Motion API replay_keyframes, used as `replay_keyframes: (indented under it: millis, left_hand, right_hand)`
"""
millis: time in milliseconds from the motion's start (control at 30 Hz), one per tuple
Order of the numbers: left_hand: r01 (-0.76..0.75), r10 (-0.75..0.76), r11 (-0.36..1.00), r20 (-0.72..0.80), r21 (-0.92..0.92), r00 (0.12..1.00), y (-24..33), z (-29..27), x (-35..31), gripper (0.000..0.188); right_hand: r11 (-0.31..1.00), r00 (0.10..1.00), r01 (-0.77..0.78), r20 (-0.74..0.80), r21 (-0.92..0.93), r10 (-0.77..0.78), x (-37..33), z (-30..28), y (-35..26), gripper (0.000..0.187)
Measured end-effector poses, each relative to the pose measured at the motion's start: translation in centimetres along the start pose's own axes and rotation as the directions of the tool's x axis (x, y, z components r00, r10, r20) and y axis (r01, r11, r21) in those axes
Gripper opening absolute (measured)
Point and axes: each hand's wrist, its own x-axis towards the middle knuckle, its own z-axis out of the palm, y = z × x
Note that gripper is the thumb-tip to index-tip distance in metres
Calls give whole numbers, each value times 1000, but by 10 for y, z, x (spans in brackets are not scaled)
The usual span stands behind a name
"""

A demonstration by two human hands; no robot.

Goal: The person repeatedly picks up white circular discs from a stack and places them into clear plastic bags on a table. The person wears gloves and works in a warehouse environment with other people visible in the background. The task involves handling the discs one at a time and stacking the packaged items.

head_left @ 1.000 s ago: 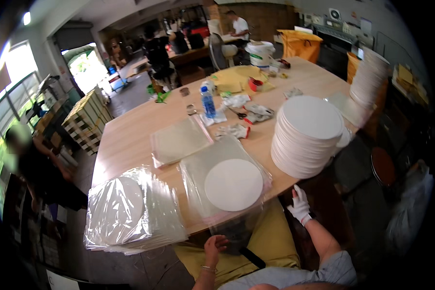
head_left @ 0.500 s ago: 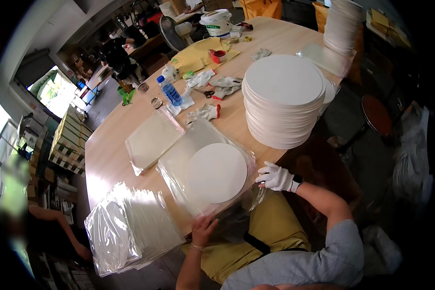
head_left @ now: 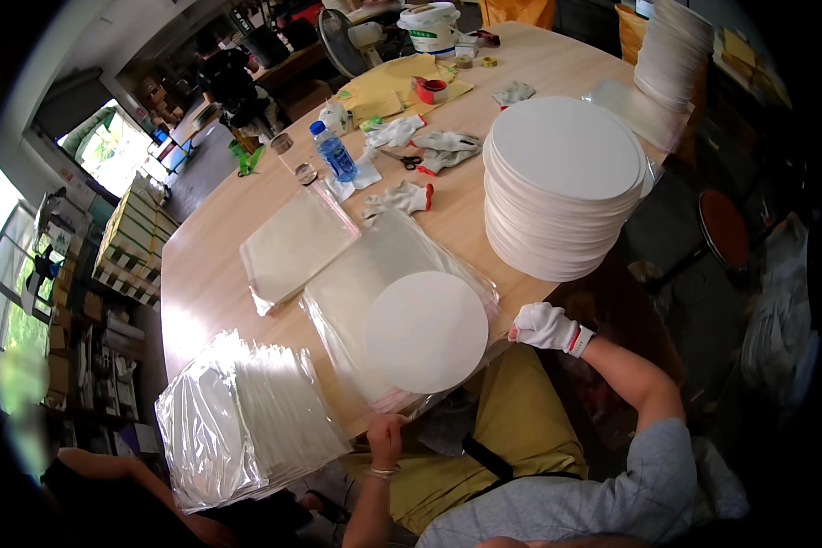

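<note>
A white round disc (head_left: 426, 332) lies flat on a pile of clear plastic bags (head_left: 338, 301) at the table's near edge. My bare left hand (head_left: 385, 441) is closed at the near corner of the top plastic bag, its fingers pinched on the film. My right hand (head_left: 546, 326), in a white glove, is closed at the bag's right corner, just past the table edge. The bag's open edge stretches between both hands, below the disc. Whether the disc is inside the bag or on top of it, I cannot tell.
A tall stack of white discs (head_left: 562, 201) stands to the right. Bagged discs (head_left: 247, 425) are heaped at left, beside a seated person's arm (head_left: 146, 484). Farther back are another bag pile (head_left: 300, 245), a water bottle (head_left: 334, 153), work gloves (head_left: 400, 199), scissors (head_left: 409, 161) and tape (head_left: 431, 89).
My right hand has closed from loosely spread fingers and the left hand's fingers have curled in. The view has shifted slightly. The person at left has leaned in nearer the bagged discs.
</note>
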Motion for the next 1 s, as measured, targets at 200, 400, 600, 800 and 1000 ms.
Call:
replay_keyframes:
  millis: [200,400,600,800,1000]
  left_hand:
    - [483,-515,851,-144,-204,845,3,19,1,25]
    - [451,-420,889,-256,74,871,7,18,13,26]
    - [468,-429,835,-189,289,883,18,12,23,27]
    - [569,-567,743,-121,354,815,15,11,26,26]
    - [555,-481,758,-280,344,831,11,3,7,29]
  right_hand:
    - [940,955,-294,6,174,297,11,-5,-27,24]
    - [915,908,-395,-185,-78,376,18,23,-26,36]
    - [861,901,-405,-297,-307,318,19,37,-28,32]
    - [852,885,-433,-322,-296,338,21,38,-32,28]
    - [761,768,-608,-412,-226,491,12,25,-26,26]
